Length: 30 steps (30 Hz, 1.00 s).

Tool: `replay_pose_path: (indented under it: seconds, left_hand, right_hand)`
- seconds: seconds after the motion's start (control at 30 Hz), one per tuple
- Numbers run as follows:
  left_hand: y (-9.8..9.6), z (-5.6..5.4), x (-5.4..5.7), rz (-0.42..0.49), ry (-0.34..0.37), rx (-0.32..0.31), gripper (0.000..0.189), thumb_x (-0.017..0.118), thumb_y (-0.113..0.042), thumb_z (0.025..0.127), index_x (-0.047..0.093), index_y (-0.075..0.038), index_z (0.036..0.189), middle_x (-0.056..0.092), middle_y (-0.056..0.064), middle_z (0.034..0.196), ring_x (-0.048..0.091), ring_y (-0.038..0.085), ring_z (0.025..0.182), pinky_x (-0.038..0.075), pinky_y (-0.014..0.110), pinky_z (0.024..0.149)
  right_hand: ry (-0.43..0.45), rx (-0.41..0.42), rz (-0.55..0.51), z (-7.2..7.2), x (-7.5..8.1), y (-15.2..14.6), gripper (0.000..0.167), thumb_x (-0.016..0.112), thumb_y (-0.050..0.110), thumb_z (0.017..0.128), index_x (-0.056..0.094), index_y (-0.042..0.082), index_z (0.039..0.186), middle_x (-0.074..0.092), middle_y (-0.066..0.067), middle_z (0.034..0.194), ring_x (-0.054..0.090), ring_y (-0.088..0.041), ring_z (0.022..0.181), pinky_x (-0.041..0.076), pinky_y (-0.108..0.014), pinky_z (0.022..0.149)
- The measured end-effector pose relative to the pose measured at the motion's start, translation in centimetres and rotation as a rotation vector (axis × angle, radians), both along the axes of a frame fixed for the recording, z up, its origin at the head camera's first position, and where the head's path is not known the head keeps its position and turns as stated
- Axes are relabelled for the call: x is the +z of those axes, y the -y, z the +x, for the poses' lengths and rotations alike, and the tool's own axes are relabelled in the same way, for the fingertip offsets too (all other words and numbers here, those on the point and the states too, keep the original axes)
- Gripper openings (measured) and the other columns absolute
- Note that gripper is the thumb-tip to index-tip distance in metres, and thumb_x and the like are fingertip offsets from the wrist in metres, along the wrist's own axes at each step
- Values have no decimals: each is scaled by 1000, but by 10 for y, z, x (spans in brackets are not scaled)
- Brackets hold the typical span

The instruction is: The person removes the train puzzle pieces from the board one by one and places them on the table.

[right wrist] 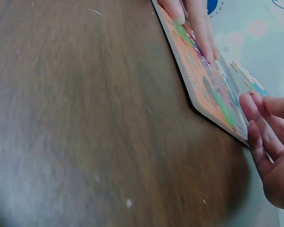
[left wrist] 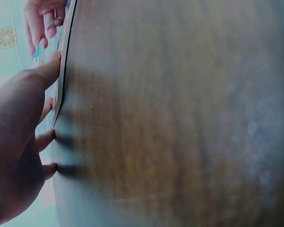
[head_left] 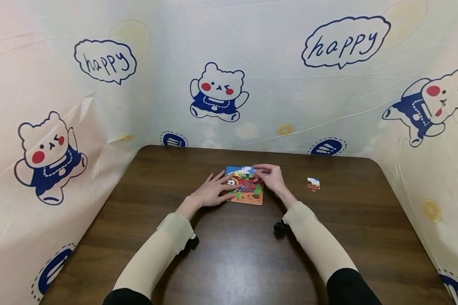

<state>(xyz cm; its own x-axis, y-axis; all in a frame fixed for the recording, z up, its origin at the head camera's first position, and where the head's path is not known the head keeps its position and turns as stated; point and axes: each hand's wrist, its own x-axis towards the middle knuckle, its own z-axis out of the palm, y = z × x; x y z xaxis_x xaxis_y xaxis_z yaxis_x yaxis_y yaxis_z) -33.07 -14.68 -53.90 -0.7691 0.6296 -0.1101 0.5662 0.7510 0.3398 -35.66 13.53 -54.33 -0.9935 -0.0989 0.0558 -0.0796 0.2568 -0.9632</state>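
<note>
A colourful jigsaw puzzle (head_left: 252, 201) in a flat, square board lies at the middle of the table, showing blue sky, a red shape and orange ground. My left hand (head_left: 210, 192) rests on its left side with fingers spread and fairly straight. At the upper right of the puzzle, my right hand (head_left: 272, 178) pinches a puzzle piece (right wrist: 250, 79) between thumb and fingers. That piece looks tilted up from the board in the right wrist view; its lower edge is hard to make out. Apart from the board, another puzzle piece (head_left: 313, 184) lies to the right.
The dark wooden table (head_left: 233, 258) reaches toward me and to both sides. Behind and around it hangs a pale curtain (head_left: 275, 97) printed with bears and the word "happy".
</note>
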Motion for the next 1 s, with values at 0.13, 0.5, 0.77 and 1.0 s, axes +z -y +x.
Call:
replay_pose_path:
  seconds: [0.13,0.5,0.77,1.0]
  left_hand:
    - [0,0,-1,4,-8,-2,52,54,-53,114,53,-38,164,21,3,186,10,40,174,8,76,135]
    - [1,1,-1,15,-6,-5,53,55,-52,114,52,-38,165,20,4,186,10,41,174,8,76,135]
    - [0,1,-2,4,-3,2,53,54,-53,114,51,-40,165,19,3,186,9,39,174,7,75,136]
    - [0,0,-2,0,-4,6,53,54,-54,114,51,-40,165,18,3,187,9,38,175,6,74,136]
  right_hand:
    - [28,10,-27,3,2,-11,32,66,3,109,72,-4,140,80,-31,116,81,-19,72,61,-22,67]
    - [125,-8,-38,12,4,-52,37,61,6,113,67,-3,147,79,-31,119,78,-10,72,61,-21,68]
    - [132,-13,-27,22,6,-76,38,59,5,113,65,-6,148,78,-33,120,77,-7,71,61,-21,68]
    - [139,-43,-11,30,7,-97,37,63,4,110,65,-10,145,83,-23,106,73,-6,64,57,-19,61]
